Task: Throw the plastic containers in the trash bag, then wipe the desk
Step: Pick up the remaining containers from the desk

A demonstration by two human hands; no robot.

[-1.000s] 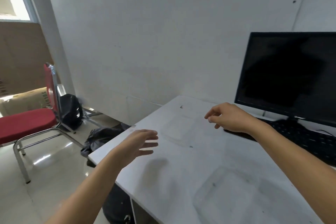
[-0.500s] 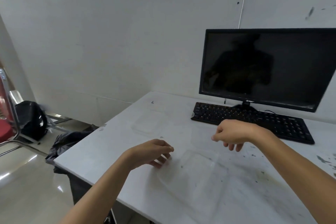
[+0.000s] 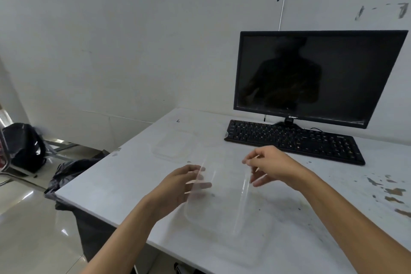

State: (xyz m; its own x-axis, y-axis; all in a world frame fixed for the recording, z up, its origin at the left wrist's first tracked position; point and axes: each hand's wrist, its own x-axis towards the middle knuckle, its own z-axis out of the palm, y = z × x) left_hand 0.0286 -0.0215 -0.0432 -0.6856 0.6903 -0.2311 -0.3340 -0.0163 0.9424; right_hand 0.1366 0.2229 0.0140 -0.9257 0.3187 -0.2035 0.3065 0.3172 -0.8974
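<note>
A clear plastic container (image 3: 222, 198) is raised a little above the white desk (image 3: 133, 176), tilted between my hands. My left hand (image 3: 178, 184) grips its left side, fingers showing through the plastic. On the upper right edge my right hand (image 3: 271, 167) pinches the rim. A second clear plastic container (image 3: 172, 145) lies flat on the desk further back, left of the keyboard. The black trash bag (image 3: 71, 171) hangs at the desk's left edge, partly hidden by the desktop.
A black monitor (image 3: 318, 75) and black keyboard (image 3: 293, 140) stand at the back right. Dirty smears (image 3: 391, 193) mark the desk's right side. A black backpack (image 3: 24, 147) sits on the tiled floor at left, beside a chair frame (image 3: 4, 158).
My view has swung right toward the monitor. Both hands came down onto the near container, took hold of it and lifted it off the desk.
</note>
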